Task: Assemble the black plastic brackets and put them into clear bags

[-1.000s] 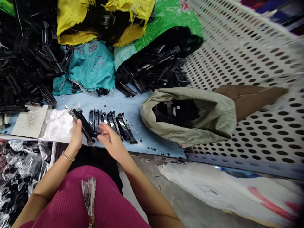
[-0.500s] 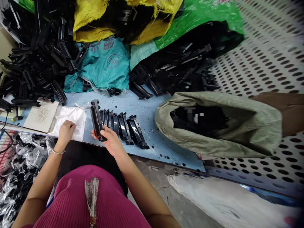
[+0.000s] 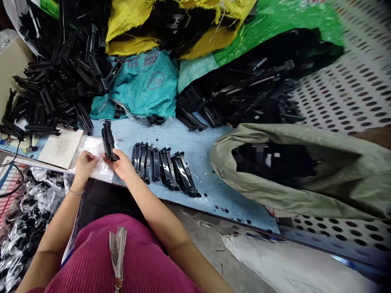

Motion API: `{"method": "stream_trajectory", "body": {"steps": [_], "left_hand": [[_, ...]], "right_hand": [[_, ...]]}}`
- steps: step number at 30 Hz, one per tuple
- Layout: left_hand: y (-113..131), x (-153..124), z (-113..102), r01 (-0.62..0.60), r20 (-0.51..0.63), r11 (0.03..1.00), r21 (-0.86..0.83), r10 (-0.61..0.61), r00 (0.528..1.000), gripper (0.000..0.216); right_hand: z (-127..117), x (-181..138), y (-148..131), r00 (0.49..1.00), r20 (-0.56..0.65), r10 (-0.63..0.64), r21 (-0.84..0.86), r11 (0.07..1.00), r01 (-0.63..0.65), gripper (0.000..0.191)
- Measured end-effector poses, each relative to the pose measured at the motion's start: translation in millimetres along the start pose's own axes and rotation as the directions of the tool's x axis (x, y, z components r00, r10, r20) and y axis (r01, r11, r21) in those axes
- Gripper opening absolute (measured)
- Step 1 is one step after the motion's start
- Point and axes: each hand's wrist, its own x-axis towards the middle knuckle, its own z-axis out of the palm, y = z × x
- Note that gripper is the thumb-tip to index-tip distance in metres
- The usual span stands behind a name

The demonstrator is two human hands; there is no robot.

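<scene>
My right hand (image 3: pixel 124 166) grips a long black plastic part (image 3: pixel 108 140) by its lower end and holds it upright over the transparent plastic bags (image 3: pixel 104 173). Just left of it, my left hand (image 3: pixel 86 166) has thumb and fingers pinched together at the opening of the top bag. Its thin film is hard to make out between the fingertips. To the right of my right hand, several similar black plastic parts (image 3: pixel 167 169) lie side by side in a slanted row on the blue tabletop (image 3: pixel 210 179).
A big heap of black parts (image 3: pixel 45 89) fills the left back. Teal (image 3: pixel 143 85), yellow (image 3: pixel 131 47) and green sacks (image 3: pixel 244 53) line the back. An open grey-green sack (image 3: pixel 336 191) stands right. Bagged parts (image 3: pixel 33 219) sit low left. A person's arm (image 3: pixel 375 136) shows far right.
My right hand has carried the black plastic part left, from beside the row to over the bags. My left hand's fingers have closed at the bag's edge. The whole view has shifted slightly.
</scene>
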Motion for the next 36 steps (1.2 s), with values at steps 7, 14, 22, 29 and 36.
{"method": "stream_trajectory", "body": {"steps": [7, 14, 22, 29, 36], "left_hand": [[18.9, -10.6, -29.7, -0.274, 0.074, 0.927, 0.256, 0.264, 0.962, 0.011], [11.2, 12.6, -34.6, -0.379, 0.229, 0.833, 0.403, 0.309, 0.923, 0.049], [26.5, -20.8, -42.3, -0.542, 0.339, 0.755, 0.368, 0.434, 0.835, 0.062], [48.1, -90.7, -17.7, -0.742, 0.665, 0.662, 0.105, 0.508, 0.547, 0.074], [46.0, -119.9, -104.0, -0.529, 0.642, 0.789, 0.311, 0.236, 0.729, 0.039]], "right_hand": [[-11.9, 2.1, 6.7, 0.996, -0.015, -0.086, -0.118, 0.989, 0.084, 0.018], [-26.2, -53.0, 5.0, 0.882, 0.362, 0.300, 0.058, 0.938, -0.343, 0.051], [-39.6, -57.8, 26.8, 0.738, 0.465, 0.488, 0.162, 0.773, -0.613, 0.056], [-29.1, -73.4, 33.1, 0.982, 0.146, 0.124, -0.393, 0.918, -0.058, 0.038], [-17.7, -101.1, -11.0, 0.827, 0.529, 0.192, -0.826, 0.338, 0.450, 0.032]]}}
